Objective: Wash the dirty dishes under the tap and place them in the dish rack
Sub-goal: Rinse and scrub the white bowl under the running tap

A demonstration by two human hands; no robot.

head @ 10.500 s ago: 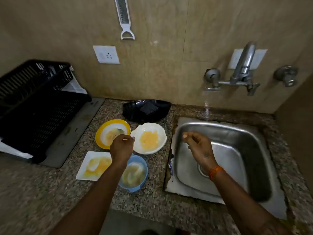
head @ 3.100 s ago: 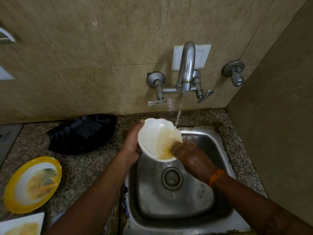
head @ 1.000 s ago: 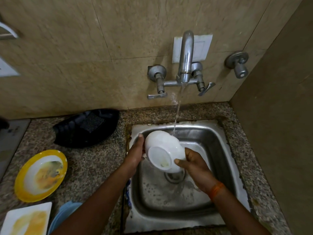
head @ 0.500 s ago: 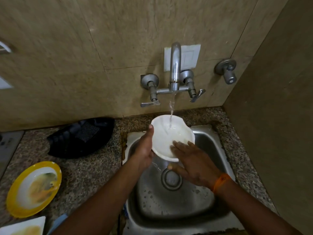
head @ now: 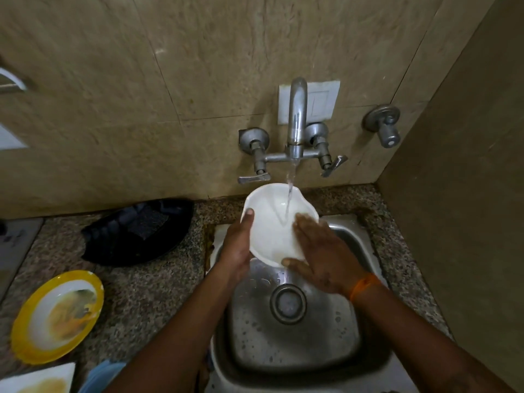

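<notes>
A white bowl is tilted under the running tap, and water falls into its inside. My left hand grips the bowl's left rim with the thumb over the edge. My right hand lies with straight fingers on the bowl's right inner side, thumb below the rim. Both hands hold the bowl above the steel sink. A yellow-rimmed dirty plate lies on the counter at the left. The dish rack is out of view.
A black tray holding a scrub pad sits on the granite counter behind the plates. A white square plate and a blue bowl peek in at the bottom left. A wall closes off the right side.
The bowl went from the counter to under the tap, was turned base-up a second ago, and now faces up again. The yellow residue is mostly gone. My right hand stays flat inside it.
</notes>
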